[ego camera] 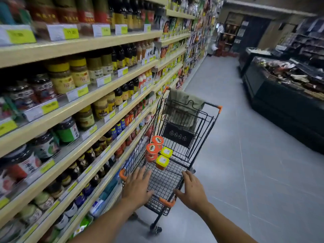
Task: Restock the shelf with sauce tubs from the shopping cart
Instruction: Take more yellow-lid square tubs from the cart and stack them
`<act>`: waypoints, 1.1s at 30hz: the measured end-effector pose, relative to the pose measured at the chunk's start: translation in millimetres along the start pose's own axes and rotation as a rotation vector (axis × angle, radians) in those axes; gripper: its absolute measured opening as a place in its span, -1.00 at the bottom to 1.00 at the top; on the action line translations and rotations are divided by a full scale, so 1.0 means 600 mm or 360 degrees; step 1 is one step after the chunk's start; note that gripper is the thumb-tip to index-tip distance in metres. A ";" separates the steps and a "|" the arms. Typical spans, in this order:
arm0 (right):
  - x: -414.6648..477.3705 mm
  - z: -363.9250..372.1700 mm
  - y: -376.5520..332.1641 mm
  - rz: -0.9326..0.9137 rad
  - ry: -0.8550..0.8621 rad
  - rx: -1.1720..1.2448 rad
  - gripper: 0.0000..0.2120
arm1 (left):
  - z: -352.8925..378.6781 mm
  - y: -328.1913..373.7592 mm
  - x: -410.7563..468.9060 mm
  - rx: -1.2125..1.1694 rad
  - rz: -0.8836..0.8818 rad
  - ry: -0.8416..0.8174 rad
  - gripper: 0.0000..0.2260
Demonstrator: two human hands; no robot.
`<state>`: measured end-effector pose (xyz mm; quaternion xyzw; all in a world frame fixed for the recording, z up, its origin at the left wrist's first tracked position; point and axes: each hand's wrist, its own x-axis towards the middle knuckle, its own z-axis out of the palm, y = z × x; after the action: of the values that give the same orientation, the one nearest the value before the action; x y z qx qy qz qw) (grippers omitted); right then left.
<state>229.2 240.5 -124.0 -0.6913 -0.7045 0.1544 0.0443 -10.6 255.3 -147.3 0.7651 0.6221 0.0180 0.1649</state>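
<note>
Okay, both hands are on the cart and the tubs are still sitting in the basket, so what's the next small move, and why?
Probably lift the left hand off the shopping cart rim and reach for the nearest yellow-lidded tub. Four tubs sit in the basket, none in either hand, and that one is closest. The right hand can steady the cart meanwhile. The shelf runs on the left.

Two bare forearms enter from the lower edge, with no sleeve, cuff or glove anywhere along their visible length. The left hand [138,187] carries no ring, watch or band at the wrist. The right hand [192,190] is equally unadorned, its nails short and plain. Nothing else of the person shows.
</note>
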 end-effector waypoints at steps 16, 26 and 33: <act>0.410 0.035 0.132 -0.0071 -0.0435 -0.0034 -0.16 | 0.087 -0.006 0.370 -0.0097 -0.0239 -0.0476 -0.13; 0.695 0.068 0.226 -0.0322 -0.0874 -0.0204 -0.19 | 0.139 0.018 0.560 -0.0167 -0.0443 -0.0737 -0.15; 0.824 0.166 0.263 -0.0457 -0.1114 -0.0281 -0.19 | 0.218 0.027 0.650 -0.0186 -0.0642 -0.0838 -0.20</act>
<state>333.0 712.4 -337.1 -0.4923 -0.7772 0.3120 -0.2373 123.2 596.4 -335.4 0.5943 0.6949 -0.1777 0.3638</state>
